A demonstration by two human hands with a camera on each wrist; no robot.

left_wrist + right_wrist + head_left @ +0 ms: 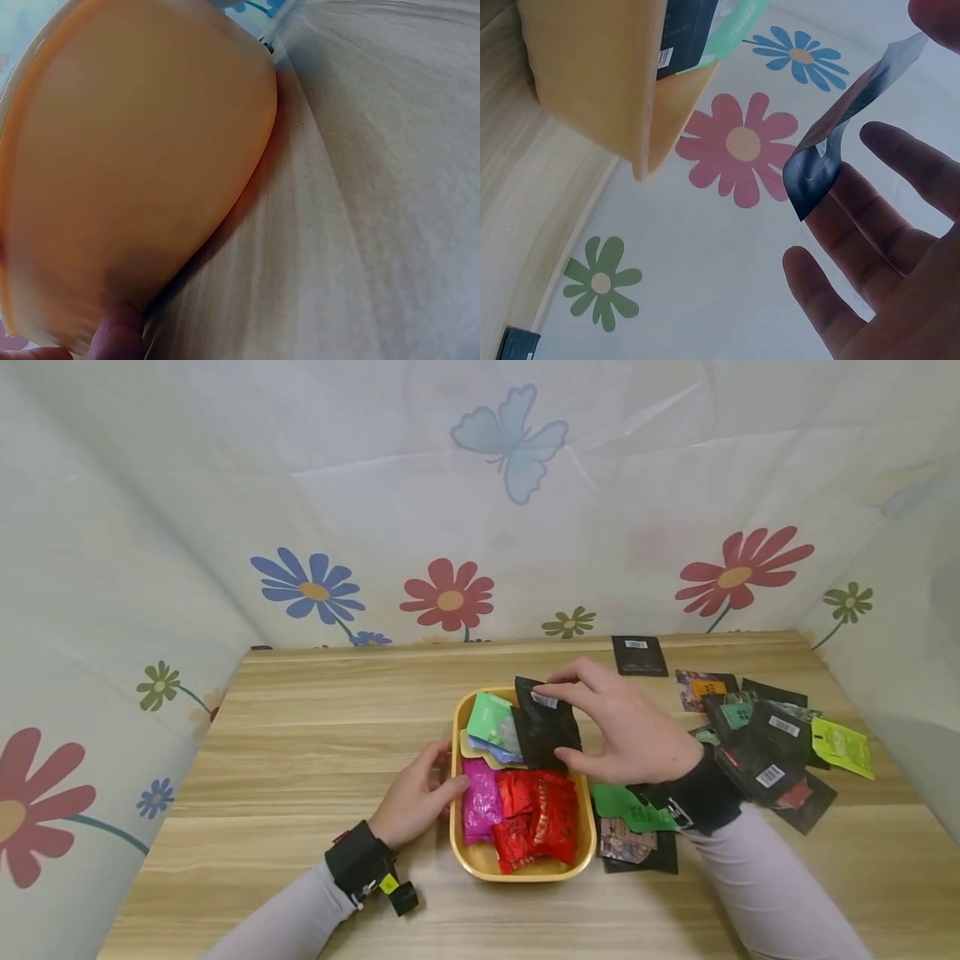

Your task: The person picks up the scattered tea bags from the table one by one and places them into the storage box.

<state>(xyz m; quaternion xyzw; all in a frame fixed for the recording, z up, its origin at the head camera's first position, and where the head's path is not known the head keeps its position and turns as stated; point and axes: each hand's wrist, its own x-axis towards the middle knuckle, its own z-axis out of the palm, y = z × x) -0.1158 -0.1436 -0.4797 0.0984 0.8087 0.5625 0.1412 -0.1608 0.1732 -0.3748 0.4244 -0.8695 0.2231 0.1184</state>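
My left hand [411, 800] grips the left wall of a yellow plastic bin [525, 878], thumb over the rim. From the left wrist its fingertips [120, 337] show low against the bin's outer side. Over the bin's far right part, my right hand [637, 731] holds a black sachet [542, 735] with a white barcode label between thumb and fingers. In the right wrist view the sachet [829, 146] is bent and stands above the bin's rim. Inside the bin lie red packets [551, 818], a magenta packet [482, 802] and a green sachet [491, 718].
Several black sachets [780, 727] lie in a loose pile on the right, with a lime-green one [843, 747] at its edge. Another black sachet [639, 657] lies at the table's back edge. Green and black packets [637, 843] lie beside the bin, partly under the right wrist.
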